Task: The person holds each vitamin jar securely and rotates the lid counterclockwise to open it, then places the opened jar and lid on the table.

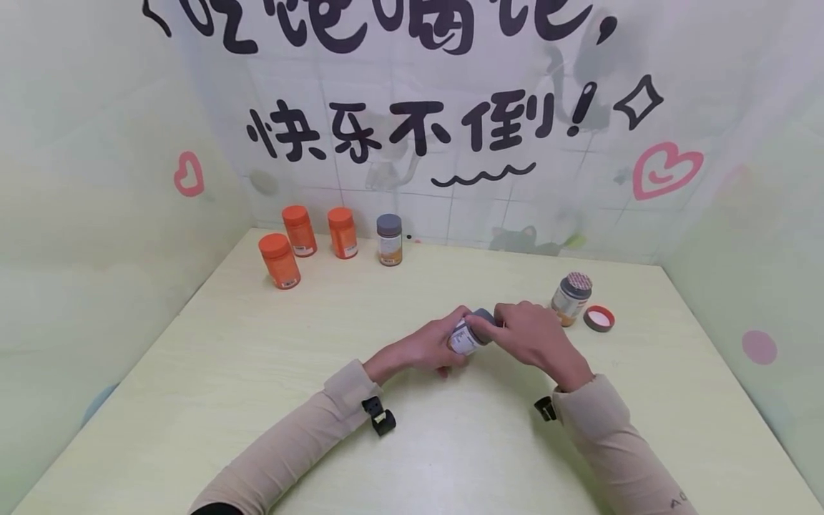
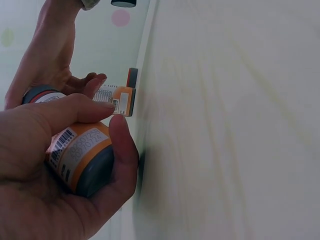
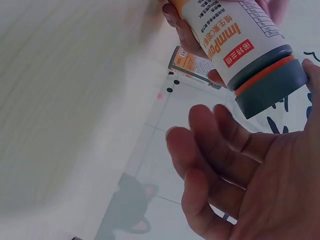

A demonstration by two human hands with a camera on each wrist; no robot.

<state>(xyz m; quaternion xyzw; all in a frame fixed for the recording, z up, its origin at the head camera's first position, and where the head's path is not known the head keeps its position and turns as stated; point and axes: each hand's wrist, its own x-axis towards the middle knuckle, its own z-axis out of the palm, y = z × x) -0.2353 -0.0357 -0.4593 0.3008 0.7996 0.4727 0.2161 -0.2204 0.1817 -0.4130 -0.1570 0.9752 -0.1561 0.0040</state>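
Observation:
My left hand [image 1: 433, 345] grips a supplement jar [image 1: 465, 337] with a white and orange label, held tilted above the table. Its grey cap [image 3: 272, 87] sits on the neck, an orange band showing beneath it. In the left wrist view, thumb and fingers wrap the jar near its dark base. My right hand [image 1: 531, 330] is at the cap end. The right wrist view shows its thumb at the cap's edge, while the other fingers [image 3: 200, 150] bend loosely, apart from the cap.
At the right stands an uncapped jar [image 1: 569, 300] with a patterned seal on its mouth. A loose cap [image 1: 599, 319] lies beside it, inside up. Several orange jars [image 1: 280, 263] and a grey-capped jar [image 1: 389, 241] stand at the back left. Printed sheeting [image 1: 399, 207] backs the table [image 1: 244, 379].

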